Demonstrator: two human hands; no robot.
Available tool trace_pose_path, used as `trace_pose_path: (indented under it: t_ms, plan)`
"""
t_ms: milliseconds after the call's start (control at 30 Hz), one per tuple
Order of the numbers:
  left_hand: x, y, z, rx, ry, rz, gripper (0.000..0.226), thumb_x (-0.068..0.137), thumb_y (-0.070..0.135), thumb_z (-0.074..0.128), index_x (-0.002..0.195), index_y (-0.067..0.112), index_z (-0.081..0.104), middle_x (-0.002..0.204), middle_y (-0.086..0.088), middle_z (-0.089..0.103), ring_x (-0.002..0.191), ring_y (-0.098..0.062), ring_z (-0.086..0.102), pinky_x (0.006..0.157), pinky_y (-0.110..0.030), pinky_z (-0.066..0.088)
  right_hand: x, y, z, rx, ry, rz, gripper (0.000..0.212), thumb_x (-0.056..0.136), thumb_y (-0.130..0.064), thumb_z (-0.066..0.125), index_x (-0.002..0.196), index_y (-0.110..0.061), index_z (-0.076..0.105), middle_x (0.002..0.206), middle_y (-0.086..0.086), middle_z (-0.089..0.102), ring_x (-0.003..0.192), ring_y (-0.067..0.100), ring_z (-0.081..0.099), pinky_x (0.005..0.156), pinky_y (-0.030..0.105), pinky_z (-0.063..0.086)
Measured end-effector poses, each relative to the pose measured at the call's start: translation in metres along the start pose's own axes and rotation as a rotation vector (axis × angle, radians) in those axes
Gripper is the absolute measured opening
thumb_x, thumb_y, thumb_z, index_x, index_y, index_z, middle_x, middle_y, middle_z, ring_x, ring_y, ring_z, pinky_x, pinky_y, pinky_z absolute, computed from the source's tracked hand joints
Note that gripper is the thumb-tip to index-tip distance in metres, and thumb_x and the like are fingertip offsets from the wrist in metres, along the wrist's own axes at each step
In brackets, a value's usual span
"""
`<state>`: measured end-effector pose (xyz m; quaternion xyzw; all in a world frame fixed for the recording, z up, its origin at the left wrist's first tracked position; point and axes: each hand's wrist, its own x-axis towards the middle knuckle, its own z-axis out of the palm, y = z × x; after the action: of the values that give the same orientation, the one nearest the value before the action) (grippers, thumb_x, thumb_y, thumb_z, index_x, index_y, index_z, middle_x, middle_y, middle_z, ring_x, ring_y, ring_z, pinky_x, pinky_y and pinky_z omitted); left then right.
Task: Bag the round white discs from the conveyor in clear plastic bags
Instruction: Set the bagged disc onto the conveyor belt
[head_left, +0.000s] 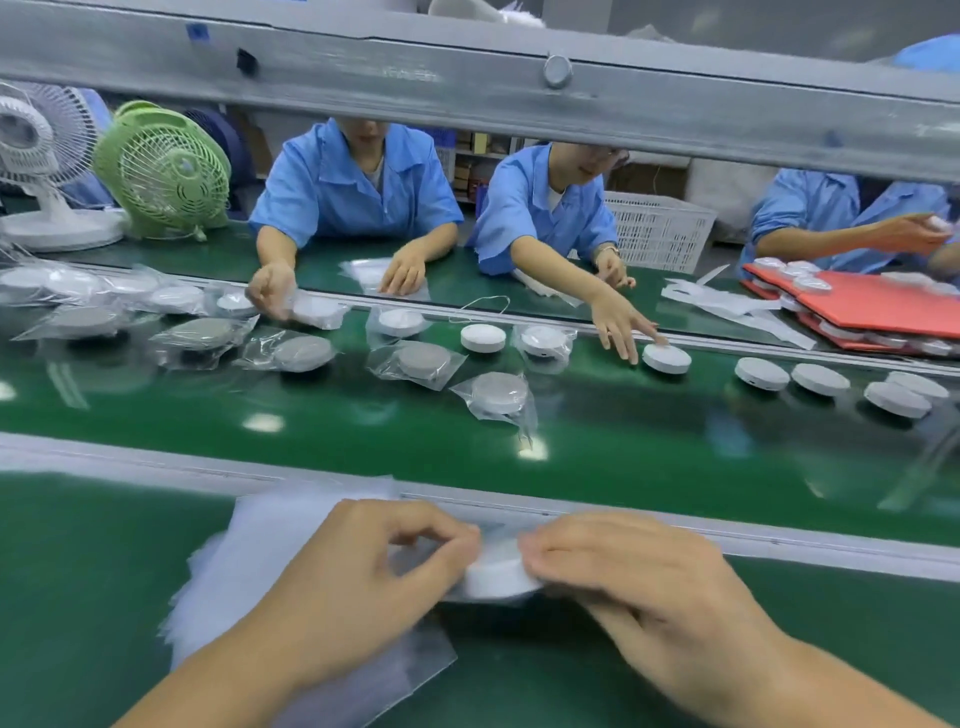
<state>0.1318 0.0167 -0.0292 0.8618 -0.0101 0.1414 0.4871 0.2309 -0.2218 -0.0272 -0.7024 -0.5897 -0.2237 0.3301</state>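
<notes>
Hands clamped on one disc and its bag at the near bench.

Left hand (358, 577) pinched a clear bag (400, 670) between thumb and curled fingers. Right hand (634, 577), fingers curled, gripped the white disc (501, 574) at the bag's mouth, just short of the grey rail (779, 540). Blur hid whether the disc sat partly inside. The bag lay on the green bench mat (93, 571). Beyond the rail ran the conveyor belt (623, 447), with bagged discs (501, 397) at left and centre and loose discs (762, 373) at right. On the far side a blue-coated worker's hand (621, 325) touched one loose disc (666, 357). Furthest back stood a green fan (163, 169) and white fan (36, 156) at left, a white crate (657, 228) behind, and red trays (857, 306) at right.
</notes>
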Motion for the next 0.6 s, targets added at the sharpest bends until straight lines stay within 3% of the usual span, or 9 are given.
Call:
trace_pose_path:
  t_ms: [100,167,233,300,333,400,500,600]
  plan:
    - [-0.001,0.009,-0.004,-0.398,-0.161,-0.012,0.041,0.065,0.044,0.09,0.103,0.037,0.078,0.104,0.006,0.078,0.101,-0.011,0.073,0.085,-0.017,0.054,0.009,-0.02,0.013,0.187,0.132,0.2,0.016,0.086,-0.024,0.078,0.101,-0.026,0.082,0.11,-0.019,0.076,0.104,0.003,0.072,0.089,0.025,0.056]
    - [-0.002,0.013,-0.005,-0.467,-0.229,0.0,0.061,0.057,0.024,0.098,0.111,0.038,0.075,0.113,0.005,0.076,0.106,-0.013,0.071,0.084,-0.018,0.054,0.013,-0.025,0.015,0.272,0.161,0.377,0.025,0.082,-0.035,0.077,0.107,-0.035,0.078,0.108,-0.024,0.075,0.107,0.003,0.07,0.092,0.021,0.053]
    - [-0.002,0.017,0.004,-0.473,-0.142,0.013,0.066,0.06,0.01,0.096,0.114,0.041,0.073,0.114,0.008,0.075,0.105,-0.011,0.071,0.082,-0.017,0.055,0.016,-0.024,0.013,0.351,0.126,0.479,0.031,0.083,-0.05,0.073,0.114,-0.043,0.074,0.12,-0.023,0.071,0.125,0.006,0.061,0.101,0.025,0.05]
    - [-0.001,0.022,0.018,-0.429,0.096,0.026,0.046,0.07,0.021,0.087,0.108,0.04,0.072,0.106,0.008,0.076,0.093,-0.01,0.073,0.075,-0.015,0.054,0.022,-0.02,0.011,0.517,-0.004,0.602,0.04,0.079,-0.066,0.072,0.117,-0.051,0.072,0.14,-0.022,0.06,0.138,0.001,0.047,0.107,0.03,0.045]
    - [-0.001,0.021,0.024,-0.392,0.217,0.022,0.034,0.074,0.031,0.081,0.105,0.04,0.072,0.103,0.01,0.076,0.089,-0.009,0.072,0.072,-0.013,0.053,0.025,-0.018,0.012,0.61,-0.07,0.652,0.044,0.076,-0.065,0.077,0.117,-0.051,0.073,0.139,-0.019,0.062,0.135,-0.002,0.051,0.106,0.031,0.048]
    - [-0.001,0.019,0.03,-0.311,0.324,0.04,0.023,0.082,0.042,0.07,0.105,0.042,0.07,0.105,0.014,0.074,0.097,-0.005,0.07,0.078,-0.01,0.049,0.034,-0.01,0.016,0.619,-0.102,0.698,0.031,0.076,-0.045,0.087,0.106,-0.046,0.078,0.11,-0.016,0.077,0.108,-0.001,0.069,0.092,0.023,0.055]
    - [0.001,0.005,0.021,0.09,0.317,0.167,0.028,0.091,0.053,0.054,0.118,0.046,0.059,0.122,0.023,0.059,0.116,-0.002,0.056,0.09,-0.012,0.042,0.053,0.019,0.022,0.38,-0.069,0.73,0.024,0.081,-0.027,0.086,0.086,-0.049,0.08,0.085,-0.025,0.076,0.085,-0.008,0.07,0.078,0.008,0.048]
    - [0.006,-0.012,-0.009,0.625,0.199,0.189,0.03,0.089,0.06,0.042,0.109,0.045,0.059,0.11,0.028,0.054,0.106,-0.004,0.047,0.09,-0.029,0.043,0.071,0.069,0.026,0.106,0.125,0.764,0.026,0.083,-0.018,0.083,0.084,-0.043,0.081,0.078,-0.029,0.073,0.082,-0.014,0.064,0.074,0.001,0.043]
